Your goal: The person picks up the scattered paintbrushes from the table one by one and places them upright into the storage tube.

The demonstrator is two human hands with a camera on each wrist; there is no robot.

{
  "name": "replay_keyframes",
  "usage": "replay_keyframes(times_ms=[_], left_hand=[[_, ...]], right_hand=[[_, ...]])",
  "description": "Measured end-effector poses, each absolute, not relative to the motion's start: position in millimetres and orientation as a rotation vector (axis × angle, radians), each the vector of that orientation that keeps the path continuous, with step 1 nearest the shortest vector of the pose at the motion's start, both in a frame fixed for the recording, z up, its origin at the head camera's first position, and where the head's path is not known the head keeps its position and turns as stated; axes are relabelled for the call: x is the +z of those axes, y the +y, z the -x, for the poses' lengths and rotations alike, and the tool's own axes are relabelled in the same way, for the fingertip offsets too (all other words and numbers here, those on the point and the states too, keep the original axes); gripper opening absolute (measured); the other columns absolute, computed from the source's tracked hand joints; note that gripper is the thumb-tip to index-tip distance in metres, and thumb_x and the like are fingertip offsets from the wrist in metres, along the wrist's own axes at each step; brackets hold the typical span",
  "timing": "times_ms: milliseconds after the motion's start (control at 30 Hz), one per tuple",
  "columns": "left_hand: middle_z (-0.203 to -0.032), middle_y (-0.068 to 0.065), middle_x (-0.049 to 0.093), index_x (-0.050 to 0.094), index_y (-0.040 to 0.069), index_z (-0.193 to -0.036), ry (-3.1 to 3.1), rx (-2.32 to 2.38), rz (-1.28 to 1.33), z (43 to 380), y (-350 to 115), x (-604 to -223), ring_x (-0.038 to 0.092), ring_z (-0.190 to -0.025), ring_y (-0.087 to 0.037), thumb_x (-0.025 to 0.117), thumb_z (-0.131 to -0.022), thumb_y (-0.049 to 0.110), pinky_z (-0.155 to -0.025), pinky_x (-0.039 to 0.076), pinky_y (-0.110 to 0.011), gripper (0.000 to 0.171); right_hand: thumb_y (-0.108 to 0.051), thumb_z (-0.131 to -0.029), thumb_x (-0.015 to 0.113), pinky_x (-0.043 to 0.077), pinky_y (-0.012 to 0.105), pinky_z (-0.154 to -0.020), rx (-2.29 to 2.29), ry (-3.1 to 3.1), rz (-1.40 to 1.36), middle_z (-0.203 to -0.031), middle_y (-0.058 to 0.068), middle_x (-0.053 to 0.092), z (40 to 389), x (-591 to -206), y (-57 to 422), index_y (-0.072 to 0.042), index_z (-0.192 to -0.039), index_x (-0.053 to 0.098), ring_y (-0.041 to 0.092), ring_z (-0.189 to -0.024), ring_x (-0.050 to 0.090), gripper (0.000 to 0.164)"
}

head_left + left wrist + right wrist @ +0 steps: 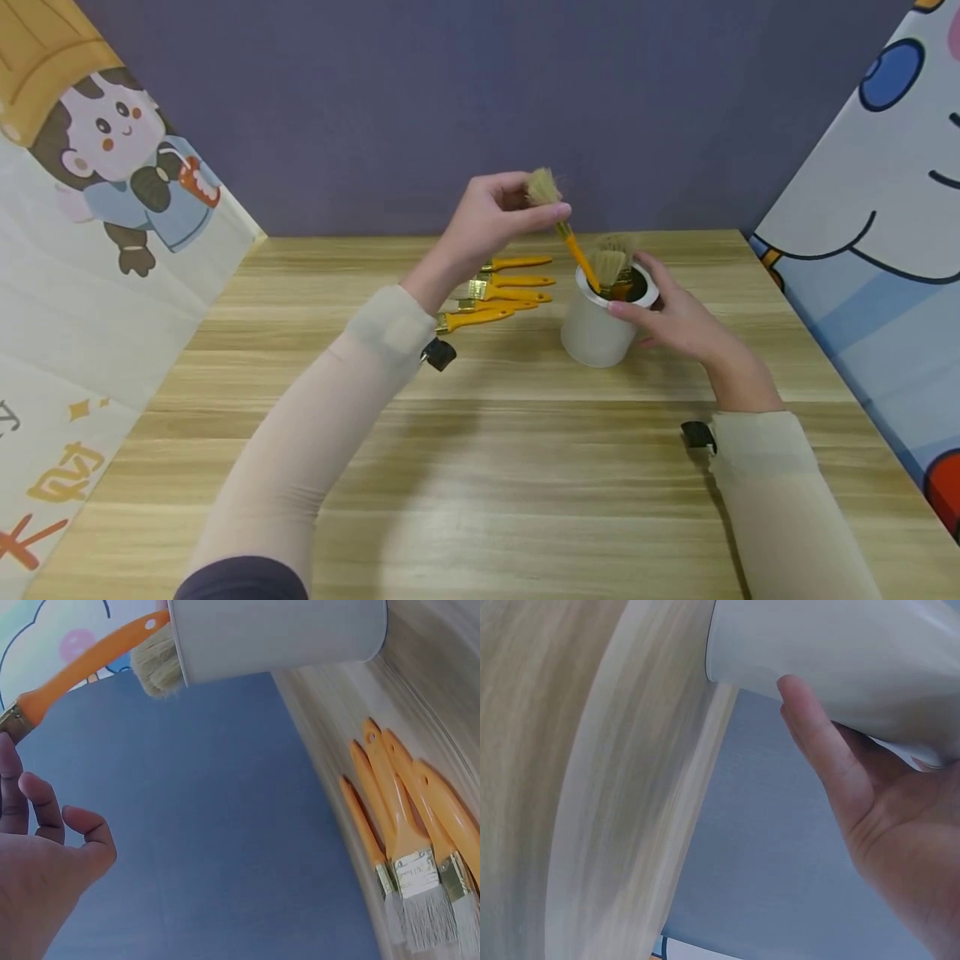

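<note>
My left hand (495, 215) pinches a paintbrush (577, 252) near its metal band, bristles up. The orange handle slants down, its end at the mouth of a white cylindrical container (594, 335). In the left wrist view, the handle tip (154, 622) lies right by the rim. My right hand (686, 321) grips the container's right side, the thumb at the rim and other fingers partly hidden behind it. Pale bristles (609, 268) of brushes stick up from inside the container. Seen from the right wrist, fingers (817, 739) lie against the white wall.
Several orange-handled paintbrushes (517, 294) lie side by side left of the container, bristles leftward and partly hidden by my left arm. The wooden table (480, 500) ends at a dark blue-grey back wall (450, 108). Cartoon-printed panels (862, 192) stand at both sides.
</note>
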State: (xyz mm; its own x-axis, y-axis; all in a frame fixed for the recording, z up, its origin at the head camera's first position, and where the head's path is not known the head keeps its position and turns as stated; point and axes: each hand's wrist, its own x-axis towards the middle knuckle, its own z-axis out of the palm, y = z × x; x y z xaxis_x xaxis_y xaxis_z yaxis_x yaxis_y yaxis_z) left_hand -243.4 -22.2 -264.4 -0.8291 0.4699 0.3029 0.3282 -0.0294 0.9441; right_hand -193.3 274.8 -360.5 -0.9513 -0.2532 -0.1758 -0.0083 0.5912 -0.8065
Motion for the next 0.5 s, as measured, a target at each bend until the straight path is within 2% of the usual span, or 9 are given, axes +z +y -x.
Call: replay_keyframes(times_ms=[133, 267, 367, 500], left_hand=[[-0.097, -0.005, 0.079, 0.078, 0.011, -0.098, 2.181, 1.935, -0.841, 246, -15, -264, 0.072, -0.099, -0.027, 0.084, -0.094, 0.025, -0.091, 0.059, -0.034, 0.016], [-0.087, -0.005, 0.076, 0.068, 0.009, -0.084, 2.246, 1.849, -0.824, 248, -7, -267, 0.066, -0.089, -0.025, 0.084, -0.094, 0.031, -0.082, 0.054, -0.032, 0.029], [-0.088, -0.003, 0.076, 0.069, 0.011, -0.085, 2.272, 1.788, -0.831, 248, -2, -271, 0.066, -0.089, -0.022, 0.084, -0.094, 0.034, -0.082, 0.052, -0.030, 0.029], [-0.082, 0.000, 0.071, 0.071, 0.013, -0.088, 2.313, 1.722, -0.844, 247, 5, -279, 0.059, -0.078, -0.018, 0.084, -0.094, 0.035, -0.073, 0.048, -0.028, 0.026]], right_hand=[[-0.050, -0.105, 0.065, 0.065, 0.055, -0.081, -1.292, 2.554, 0.223, -0.169, 0.036, 0.022, 194, -360, 275, -0.035, -0.170, -0.015, 0.055, -0.141, 0.049, 0.104], [-0.050, -0.105, 0.064, 0.065, 0.055, -0.083, -1.285, 2.545, 0.223, -0.170, 0.036, 0.021, 194, -360, 275, -0.035, -0.169, -0.017, 0.056, -0.143, 0.046, 0.104], [-0.050, -0.105, 0.063, 0.064, 0.056, -0.084, -1.288, 2.535, 0.227, -0.170, 0.035, 0.021, 193, -359, 275, -0.035, -0.169, -0.018, 0.057, -0.144, 0.045, 0.104], [-0.049, -0.106, 0.063, 0.064, 0.056, -0.084, -1.291, 2.532, 0.236, -0.171, 0.036, 0.020, 193, -358, 275, -0.035, -0.169, -0.018, 0.057, -0.144, 0.045, 0.104]])
